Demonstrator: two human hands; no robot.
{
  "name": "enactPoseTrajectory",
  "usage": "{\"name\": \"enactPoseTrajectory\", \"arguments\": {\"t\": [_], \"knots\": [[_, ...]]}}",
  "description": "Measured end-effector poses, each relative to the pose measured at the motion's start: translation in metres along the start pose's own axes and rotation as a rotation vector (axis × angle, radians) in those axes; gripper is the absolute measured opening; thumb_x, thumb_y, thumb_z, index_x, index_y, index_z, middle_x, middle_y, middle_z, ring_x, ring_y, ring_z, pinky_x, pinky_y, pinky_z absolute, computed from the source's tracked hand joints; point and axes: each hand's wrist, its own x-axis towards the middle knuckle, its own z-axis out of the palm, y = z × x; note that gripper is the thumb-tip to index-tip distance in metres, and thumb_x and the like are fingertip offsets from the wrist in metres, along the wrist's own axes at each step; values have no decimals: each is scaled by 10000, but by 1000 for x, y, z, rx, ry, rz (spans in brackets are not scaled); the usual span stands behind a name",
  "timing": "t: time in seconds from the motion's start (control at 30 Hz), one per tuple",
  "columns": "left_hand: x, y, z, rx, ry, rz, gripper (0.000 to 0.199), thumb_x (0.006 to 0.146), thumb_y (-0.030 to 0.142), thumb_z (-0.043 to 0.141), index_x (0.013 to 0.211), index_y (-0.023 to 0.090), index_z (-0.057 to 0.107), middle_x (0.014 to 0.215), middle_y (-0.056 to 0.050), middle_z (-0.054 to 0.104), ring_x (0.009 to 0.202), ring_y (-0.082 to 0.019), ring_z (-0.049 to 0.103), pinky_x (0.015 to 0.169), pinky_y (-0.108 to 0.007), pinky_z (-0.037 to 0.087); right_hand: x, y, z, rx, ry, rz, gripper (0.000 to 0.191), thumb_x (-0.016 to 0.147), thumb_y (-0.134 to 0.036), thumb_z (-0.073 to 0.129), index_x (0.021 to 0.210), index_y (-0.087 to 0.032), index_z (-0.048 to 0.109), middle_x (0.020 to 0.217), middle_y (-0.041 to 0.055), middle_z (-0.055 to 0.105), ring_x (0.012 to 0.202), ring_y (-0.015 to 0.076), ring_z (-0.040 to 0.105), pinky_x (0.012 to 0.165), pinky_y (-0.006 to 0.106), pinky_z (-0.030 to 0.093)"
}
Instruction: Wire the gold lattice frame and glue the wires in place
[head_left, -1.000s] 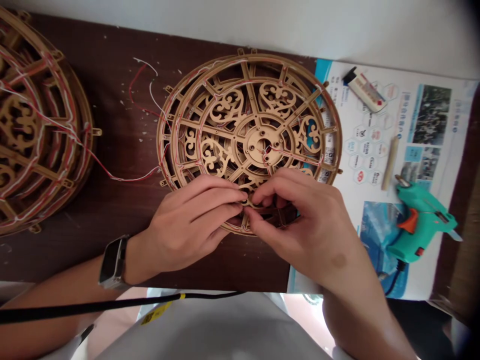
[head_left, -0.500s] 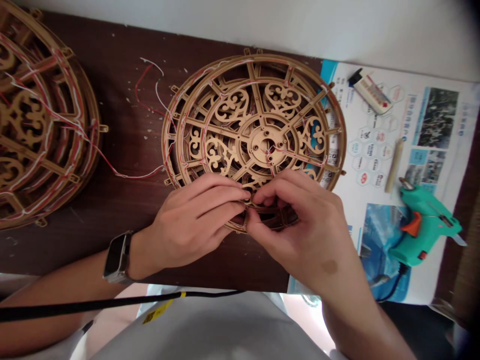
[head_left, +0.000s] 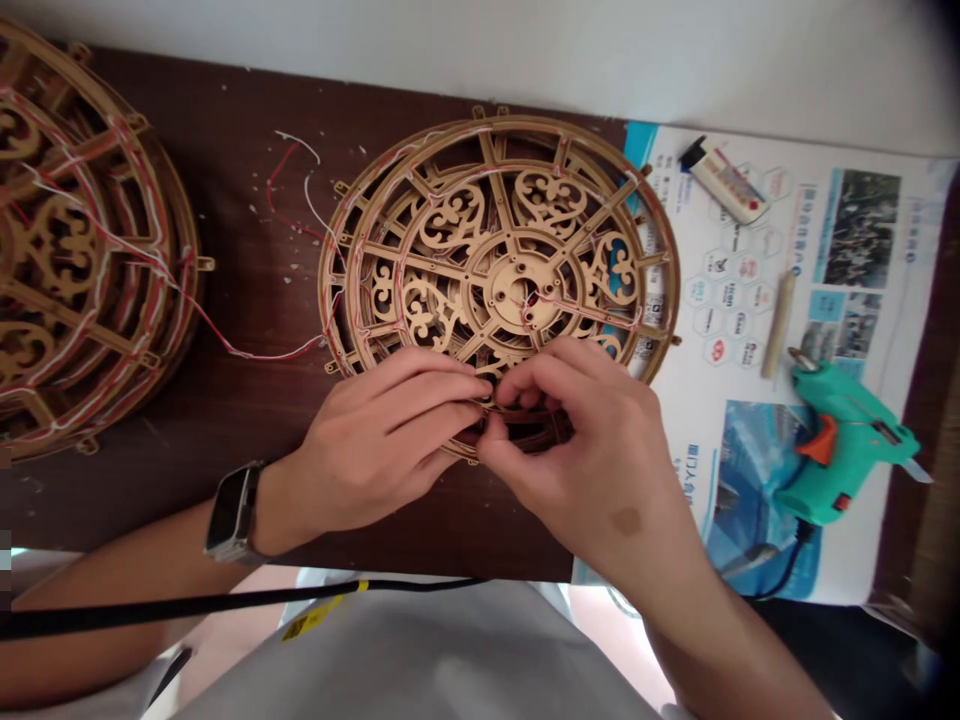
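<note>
Openwork wooden wheel (head_left: 450, 262) strung with red and white wires (head_left: 300, 205), flat on a dark wood table (head_left: 225, 150), its near rim pinched by the left hand (head_left: 375, 440) and right hand (head_left: 577, 450), fingers together; second wheel (head_left: 75, 240) left, teal hot glue gun (head_left: 840, 445) on a printed poster (head_left: 847, 330) right.

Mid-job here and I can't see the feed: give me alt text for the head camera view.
The left hand and right hand pinch the lower edge of an ornate laser-cut wooden wheel strung with red and white wires. A second wheel lies leftward on a dark table; a teal hot glue gun rests on a printed poster.
</note>
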Motion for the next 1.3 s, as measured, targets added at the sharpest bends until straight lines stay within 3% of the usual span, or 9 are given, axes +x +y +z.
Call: {"name": "enactPoseTrajectory", "arguments": {"t": [0.3,0.57,0.83,1.3], "knots": [[0,-2,1,-17,30,33,229,940,113,866,1148,71,779,1220,-117,822,1182,-271,753,1076,-420,667,2,2,-1,47,-19,18,87,861,-130,706,816,-198,678,874,32,679,843,196,627,770,370,451],[2,-1,1,-4,42,27,223,918,77,867,1122,88,777,1215,-105,824,1176,-264,755,1064,-408,670,3,18,-25,225,-164,-84,109,1009,-163,688,925,-200,747,880,3,689,810,132,631,739,317,487],[1,-1,-2,0,39,18,227,914,63,863,1118,96,771,1220,-102,826,1175,-265,758,1058,-415,673,3,18,-21,177,-123,-138,95,1025,-173,703,954,-192,763,876,13,703,827,144,641,751,329,495],[1,0,0,3,20,20,190,934,65,840,1107,94,767,1227,-108,825,1183,-272,758,1050,-417,679,3,11,-11,94,-55,-94,99,934,-155,751,858,-208,718,814,4,680,783,155,629,715,320,459]]}}
